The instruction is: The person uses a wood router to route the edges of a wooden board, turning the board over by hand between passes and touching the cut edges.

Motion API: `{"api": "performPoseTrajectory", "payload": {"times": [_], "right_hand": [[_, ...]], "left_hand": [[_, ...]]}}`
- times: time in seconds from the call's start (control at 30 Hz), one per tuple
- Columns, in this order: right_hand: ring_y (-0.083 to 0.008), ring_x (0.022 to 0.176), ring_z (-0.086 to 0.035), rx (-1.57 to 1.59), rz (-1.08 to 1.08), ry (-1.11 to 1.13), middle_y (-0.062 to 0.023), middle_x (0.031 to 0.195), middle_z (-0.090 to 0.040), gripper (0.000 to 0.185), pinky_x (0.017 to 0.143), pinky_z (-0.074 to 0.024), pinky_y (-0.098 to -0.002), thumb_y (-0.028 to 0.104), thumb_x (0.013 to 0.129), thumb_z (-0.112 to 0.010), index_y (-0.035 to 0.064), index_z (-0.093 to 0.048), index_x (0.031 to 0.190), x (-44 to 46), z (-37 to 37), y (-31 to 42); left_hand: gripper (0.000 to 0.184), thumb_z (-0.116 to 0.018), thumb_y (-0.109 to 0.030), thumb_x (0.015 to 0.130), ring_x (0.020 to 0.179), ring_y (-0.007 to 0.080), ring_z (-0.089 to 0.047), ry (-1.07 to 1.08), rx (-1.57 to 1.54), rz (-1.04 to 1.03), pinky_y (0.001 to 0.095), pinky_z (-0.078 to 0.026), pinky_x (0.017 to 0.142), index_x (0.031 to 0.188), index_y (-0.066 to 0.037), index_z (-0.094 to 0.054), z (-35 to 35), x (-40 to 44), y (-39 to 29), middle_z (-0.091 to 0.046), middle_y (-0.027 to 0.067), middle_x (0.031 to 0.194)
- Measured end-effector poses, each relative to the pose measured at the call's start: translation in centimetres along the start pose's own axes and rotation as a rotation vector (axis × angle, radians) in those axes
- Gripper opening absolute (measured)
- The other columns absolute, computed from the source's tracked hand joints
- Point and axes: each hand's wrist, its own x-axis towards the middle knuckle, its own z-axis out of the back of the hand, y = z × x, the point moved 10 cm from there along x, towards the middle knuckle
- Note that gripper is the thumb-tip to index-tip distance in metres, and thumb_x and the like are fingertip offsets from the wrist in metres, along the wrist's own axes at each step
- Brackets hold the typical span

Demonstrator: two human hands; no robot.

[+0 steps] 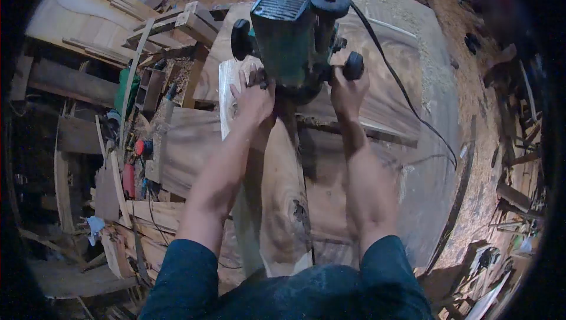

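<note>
A green and black plunge router point(283, 46) stands upright on a long wooden board point(280, 202), its motor housing between my hands. My right hand point(349, 90) is closed at the black knob point(354, 65) on the router's right side. At the lower left of the router, my left hand point(254, 99) has bent fingers against the base and a small dark part there, with some fingertips close to the board's pale edge. The left black handle point(240, 39) has no hand on it. The router's bit and underside are hidden.
A black power cord point(392, 72) runs from the router down the right side. Sawdust lies over the large wooden slab point(433, 202) beneath. To the left are wood offcuts point(197, 22), a green power tool point(125, 90) and a red object point(128, 179). Shavings point(480, 169) cover the floor at right.
</note>
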Motion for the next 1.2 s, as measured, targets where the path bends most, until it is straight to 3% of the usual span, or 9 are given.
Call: {"api": "performPoseTrajectory", "payload": {"times": [0.13,0.17,0.37,0.53,0.7,0.8,0.9,1.0,1.2], "right_hand": [[-0.0165,0.070,-0.060,-0.014,0.033,-0.047,-0.0092,0.079,-0.064,0.026,0.065,-0.0493,-0.0325,0.010,0.076,-0.071,-0.0012,-0.060,0.097,-3.5,2.7,2.8],[-0.0163,0.070,-0.060,-0.026,-0.028,-0.037,-0.0090,0.081,-0.064,0.029,0.066,-0.0493,-0.0323,0.011,0.076,-0.073,-0.0012,-0.061,0.101,-4.2,3.3,1.7],[-0.0154,0.072,-0.059,-0.099,0.116,-0.090,-0.0079,0.082,-0.064,0.036,0.069,-0.0503,-0.0319,0.008,0.075,-0.074,-0.0001,-0.062,0.108,-8.2,6.8,2.7],[-0.0147,0.070,-0.057,-0.029,0.010,-0.099,-0.0065,0.081,-0.062,0.037,0.066,-0.0497,-0.0312,0.006,0.073,-0.074,-0.0002,-0.061,0.107,-9.9,8.0,3.7],[-0.0148,0.070,-0.056,0.024,-0.028,-0.043,-0.0057,0.081,-0.061,0.033,0.066,-0.0485,-0.0302,0.004,0.074,-0.071,-0.0007,-0.060,0.105,-10.6,8.3,1.5],[-0.0108,0.069,-0.055,0.004,0.031,-0.037,-0.0030,0.086,-0.058,0.030,0.064,-0.0486,-0.0274,0.002,0.083,-0.065,-0.0026,-0.055,0.111,-11.1,8.5,1.7],[-0.0112,0.071,-0.056,0.000,0.065,-0.102,-0.0027,0.086,-0.058,0.026,0.065,-0.0488,-0.0282,0.003,0.082,-0.066,-0.0013,-0.055,0.105,-12.2,9.4,2.8],[-0.0122,0.075,-0.057,0.029,0.028,-0.056,-0.0035,0.087,-0.059,0.027,0.067,-0.0491,-0.0286,0.003,0.081,-0.066,-0.0014,-0.055,0.106,-13.0,9.5,4.3],[-0.0145,0.079,-0.060,0.102,0.043,-0.030,-0.0054,0.091,-0.061,0.032,0.072,-0.0503,-0.0288,0.004,0.081,-0.065,-0.0017,-0.056,0.111,-14.2,10.3,4.6]], "left_hand": [[0.051,-0.034,-0.042,0.103,0.148,0.0416,-0.016,-0.231,-0.006,-0.128,0.0686,-0.009,0.114,0.142,-0.014,-0.053,1.6,-4.9,-1.1,-0.041,0.0168,0.152],[0.051,-0.037,-0.039,0.102,0.147,0.0434,-0.017,-0.104,-0.030,-0.085,0.0659,-0.008,0.115,0.142,-0.012,-0.051,1.1,-5.8,-1.1,-0.038,0.0204,0.152],[0.052,-0.040,-0.043,0.100,0.148,0.0427,-0.014,-0.195,0.070,-0.225,0.0667,-0.006,0.115,0.145,-0.018,-0.049,1.0,-10.2,-1.9,-0.030,0.0132,0.159],[0.052,-0.042,-0.039,0.099,0.145,0.0442,-0.022,-0.144,0.068,-0.191,0.0682,-0.005,0.115,0.146,-0.017,-0.047,1.1,-12.4,-2.3,-0.038,0.0156,0.154],[0.046,-0.047,-0.035,0.098,0.147,0.0432,-0.016,-0.251,0.035,-0.183,0.0675,-0.006,0.114,0.137,-0.012,-0.056,1.1,-13.9,-2.0,-0.044,0.0180,0.149],[0.046,-0.050,-0.034,0.096,0.145,0.0446,-0.018,-0.213,0.040,-0.179,0.0675,-0.009,0.114,0.135,-0.011,-0.057,0.9,-14.5,-2.1,-0.042,0.0182,0.150],[0.047,-0.051,-0.034,0.095,0.145,0.0454,-0.020,-0.262,0.024,-0.209,0.0689,-0.012,0.113,0.136,-0.012,-0.056,0.6,-15.3,-1.9,-0.041,0.0168,0.151],[0.060,-0.036,-0.042,0.100,0.149,0.0390,-0.016,-0.071,0.056,-0.130,0.0671,-0.012,0.115,0.151,-0.011,-0.037,1.0,-16.2,-2.2,-0.032,0.0114,0.158],[0.058,-0.044,-0.039,0.097,0.145,0.0423,-0.023,-0.126,0.072,-0.174,0.0677,-0.013,0.114,0.148,-0.010,-0.042,0.1,-17.5,-1.9,-0.029,0.0122,0.159]]}}
